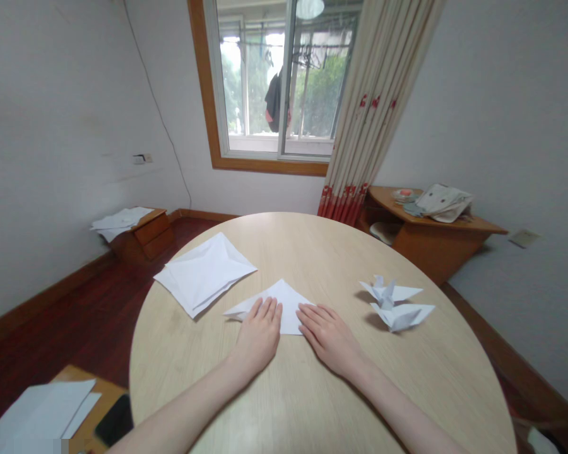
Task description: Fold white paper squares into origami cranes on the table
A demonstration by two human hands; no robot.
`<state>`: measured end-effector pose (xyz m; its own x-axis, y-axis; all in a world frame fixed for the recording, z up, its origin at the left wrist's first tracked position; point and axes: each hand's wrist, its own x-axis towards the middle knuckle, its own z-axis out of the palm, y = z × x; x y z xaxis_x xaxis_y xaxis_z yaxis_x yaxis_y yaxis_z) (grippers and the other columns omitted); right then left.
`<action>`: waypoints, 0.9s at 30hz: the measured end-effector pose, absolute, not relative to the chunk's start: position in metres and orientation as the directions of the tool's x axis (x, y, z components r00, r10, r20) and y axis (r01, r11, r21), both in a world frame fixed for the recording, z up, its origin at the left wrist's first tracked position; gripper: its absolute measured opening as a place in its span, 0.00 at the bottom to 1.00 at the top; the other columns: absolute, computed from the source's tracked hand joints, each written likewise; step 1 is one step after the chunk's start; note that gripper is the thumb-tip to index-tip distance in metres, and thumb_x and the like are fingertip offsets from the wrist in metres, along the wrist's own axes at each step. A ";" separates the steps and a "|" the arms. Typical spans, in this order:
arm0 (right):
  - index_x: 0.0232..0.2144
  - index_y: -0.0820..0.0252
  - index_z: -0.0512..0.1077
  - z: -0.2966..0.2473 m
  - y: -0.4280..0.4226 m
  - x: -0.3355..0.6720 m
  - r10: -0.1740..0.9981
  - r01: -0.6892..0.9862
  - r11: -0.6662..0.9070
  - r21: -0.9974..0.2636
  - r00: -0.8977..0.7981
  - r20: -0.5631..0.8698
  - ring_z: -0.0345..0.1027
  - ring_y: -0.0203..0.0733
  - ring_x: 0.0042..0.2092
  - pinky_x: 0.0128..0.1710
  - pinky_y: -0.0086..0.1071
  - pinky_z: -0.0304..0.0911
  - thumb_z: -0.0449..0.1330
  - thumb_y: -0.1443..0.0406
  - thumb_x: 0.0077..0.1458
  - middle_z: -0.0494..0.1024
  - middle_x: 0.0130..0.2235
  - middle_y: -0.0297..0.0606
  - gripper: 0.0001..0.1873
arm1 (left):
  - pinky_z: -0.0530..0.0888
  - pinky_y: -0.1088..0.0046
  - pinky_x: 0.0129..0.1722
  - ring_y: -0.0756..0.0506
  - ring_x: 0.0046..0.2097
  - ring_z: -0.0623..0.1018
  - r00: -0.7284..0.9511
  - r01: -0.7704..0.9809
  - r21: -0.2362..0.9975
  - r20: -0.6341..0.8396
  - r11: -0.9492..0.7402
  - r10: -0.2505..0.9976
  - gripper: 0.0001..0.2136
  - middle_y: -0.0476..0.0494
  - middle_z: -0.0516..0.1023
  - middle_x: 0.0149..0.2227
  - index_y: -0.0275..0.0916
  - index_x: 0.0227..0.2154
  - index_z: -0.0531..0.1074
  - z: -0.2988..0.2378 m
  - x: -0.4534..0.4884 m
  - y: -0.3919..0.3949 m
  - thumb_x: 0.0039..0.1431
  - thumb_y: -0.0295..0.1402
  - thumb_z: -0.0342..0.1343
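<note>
Small white-walled room, wooden-framed window point(274, 82) at the back, cream curtain with red trim point(376, 107) beside it, dark red wooden floor point(71, 315) below. Only the head view here. Round pale wood-grain desk point(421, 378) fills the middle. Left-hand grip point(260, 334) and right-hand grip point(329, 337) both open, fingers spread flat, no pinch on anything. White triangular folded paper point(284, 302) lies at the desk centre between them, left fingertips resting on it, right fingertips at its lower right part. Even flat pressure from both palms looks best here, so the sheet won't slide on the smooth desk, with the edges kept lined up. Folded white paper square point(203, 274) sits up and left of the hands, well apart. Two white origami birds point(397, 315) stand to the right, close together. Corner wooden table point(435, 246) at right carries a cloth bag point(445, 203). Low wooden cabinet point(146, 236) at left has white paper sheets point(120, 221) on top. Bottom left, black phone point(114, 419) beside more white sheets point(38, 416).
</note>
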<state>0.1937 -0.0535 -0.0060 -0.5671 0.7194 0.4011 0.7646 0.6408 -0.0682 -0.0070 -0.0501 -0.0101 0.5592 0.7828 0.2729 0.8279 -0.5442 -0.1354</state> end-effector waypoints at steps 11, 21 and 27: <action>0.48 0.57 0.72 0.011 -0.047 0.211 0.826 0.741 0.547 -0.389 -0.405 0.391 0.67 0.48 0.48 0.49 0.44 0.64 0.50 0.62 0.62 0.77 0.47 0.44 0.16 | 0.66 0.67 0.58 0.44 0.64 0.59 0.605 0.779 0.055 0.193 -0.624 0.773 0.30 0.35 0.59 0.63 0.31 0.60 0.56 -0.014 -0.012 -0.045 0.53 0.13 0.38; 0.25 0.57 0.65 0.023 -0.042 0.223 0.954 0.723 0.292 -0.625 -0.172 0.247 0.65 0.44 0.37 0.38 0.37 0.59 0.45 0.56 0.60 0.70 0.32 0.39 0.17 | 0.65 0.62 0.59 0.42 0.62 0.64 0.549 0.785 0.180 0.241 -0.592 0.801 0.28 0.33 0.65 0.60 0.30 0.58 0.60 -0.017 -0.010 -0.042 0.52 0.15 0.41; 0.25 0.59 0.67 0.021 -0.040 0.232 0.984 0.655 0.156 -0.740 -0.172 0.056 0.64 0.42 0.34 0.35 0.33 0.57 0.51 0.53 0.53 0.70 0.30 0.37 0.16 | 0.68 0.61 0.57 0.40 0.60 0.66 0.533 0.800 0.165 0.249 -0.577 0.809 0.22 0.35 0.67 0.59 0.32 0.57 0.62 -0.012 -0.008 -0.045 0.60 0.21 0.42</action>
